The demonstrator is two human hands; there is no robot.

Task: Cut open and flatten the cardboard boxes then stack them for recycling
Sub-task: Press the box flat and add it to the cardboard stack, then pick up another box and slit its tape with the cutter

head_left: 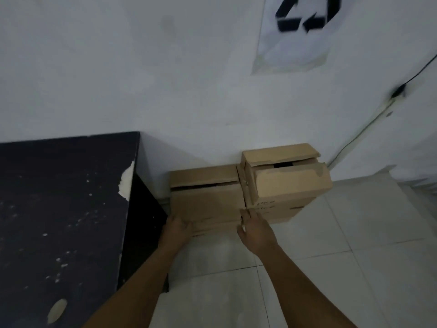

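The near cardboard box (pixel 205 200) on the floor is clasped at its lower corners: left hand (pixel 177 229) curled round one, right hand (pixel 254 229) flat-fingered against the other. Light, stiff, best lifted by both sides. Beyond, a taller box (pixel 286 183) is set against the wall (pixel 165 79).

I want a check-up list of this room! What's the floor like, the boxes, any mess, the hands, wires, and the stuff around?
Surface: pale tiled floor, boxes standing on it.
Job's things: left box and right box side by side against the wall, both still whole, top flaps loose; no cutter seen.
Clutter: nothing seen.
Grippers: left hand touches the left box's lower left corner; right hand reaches its lower right corner, fingers straight.
Cables: black cable runs down the wall to a fitting.
Surroundings: white wall, recycling-sign sheet, black table with chipped edge, at left.
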